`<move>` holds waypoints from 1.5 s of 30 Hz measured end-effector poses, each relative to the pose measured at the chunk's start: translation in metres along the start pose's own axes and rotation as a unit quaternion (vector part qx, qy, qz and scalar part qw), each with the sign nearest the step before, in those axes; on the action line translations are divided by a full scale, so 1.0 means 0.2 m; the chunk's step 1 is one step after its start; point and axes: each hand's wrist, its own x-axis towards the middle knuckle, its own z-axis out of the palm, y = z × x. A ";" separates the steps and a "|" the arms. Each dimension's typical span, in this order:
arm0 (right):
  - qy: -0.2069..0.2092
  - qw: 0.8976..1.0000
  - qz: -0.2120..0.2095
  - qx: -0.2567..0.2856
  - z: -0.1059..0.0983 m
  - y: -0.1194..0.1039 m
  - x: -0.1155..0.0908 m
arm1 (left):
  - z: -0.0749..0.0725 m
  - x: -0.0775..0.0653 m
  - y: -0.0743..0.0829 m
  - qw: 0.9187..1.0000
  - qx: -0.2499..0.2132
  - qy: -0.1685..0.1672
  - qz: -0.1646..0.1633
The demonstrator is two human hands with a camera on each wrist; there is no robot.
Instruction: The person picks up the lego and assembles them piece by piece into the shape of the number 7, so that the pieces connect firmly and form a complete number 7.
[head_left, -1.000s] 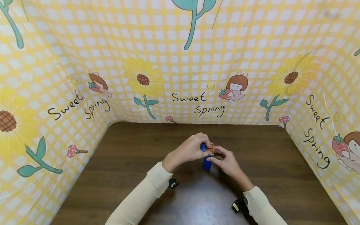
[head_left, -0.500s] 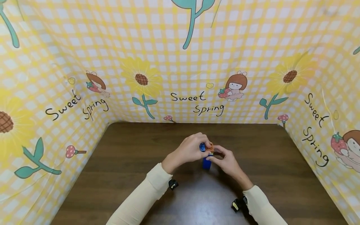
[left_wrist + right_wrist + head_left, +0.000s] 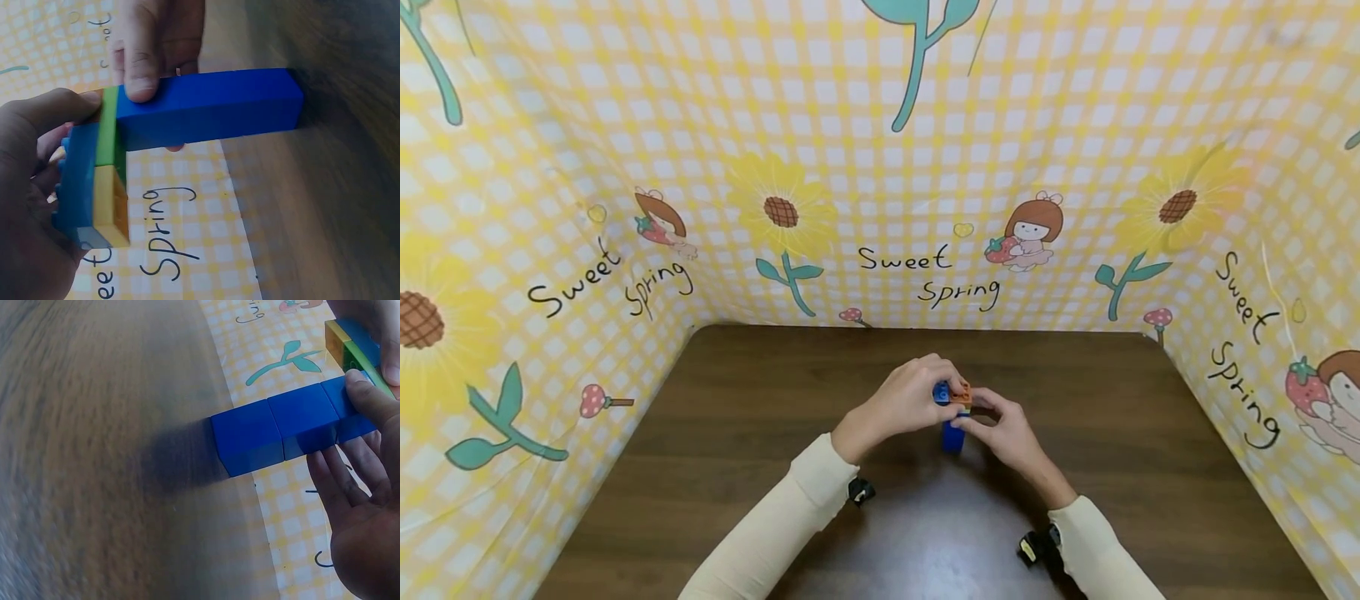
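Note:
A column of stacked dark blue building bricks appears to stand upright on the table. On its top sit a green brick and, jutting out beside that, a yellow brick. A lighter blue brick and an orange brick form the uppermost layer. My left hand grips this top layer, its thumb at the orange brick and its other fingers partly hidden. My right hand pinches the upper end of the dark blue column between thumb and fingers, just below the green brick.
The dark brown wooden table reaches to a yellow checked cloth hanging at the back and on both sides. Small black wrist cameras hang below the sleeves, close to the tabletop.
Both hands keep the same hold at the top of the column. The head view shifts slightly; otherwise nothing visibly moves.

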 end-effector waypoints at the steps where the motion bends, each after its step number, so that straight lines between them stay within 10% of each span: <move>1: 0.000 1.000 0.000 0.001 0.00 0.00 0.00 | 0.00 0.00 0.00 1.000 0.003 -0.002 0.001; 8: -0.001 1.000 0.003 -0.003 0.01 0.02 0.00 | -0.02 -0.02 -0.03 0.999 -0.023 -0.024 -0.006; 13: 0.006 1.000 0.007 -0.011 0.01 0.01 0.00 | -0.04 -0.08 -0.08 0.993 -0.115 0.024 -0.001; 26: 0.012 0.999 0.032 -0.014 0.00 -0.01 0.01 | -0.01 -0.29 -0.17 0.950 -0.278 0.087 -0.111; 45: 0.000 0.998 0.063 -0.031 0.03 -0.02 0.02 | 0.13 -0.28 -0.22 0.877 -0.402 0.194 -0.176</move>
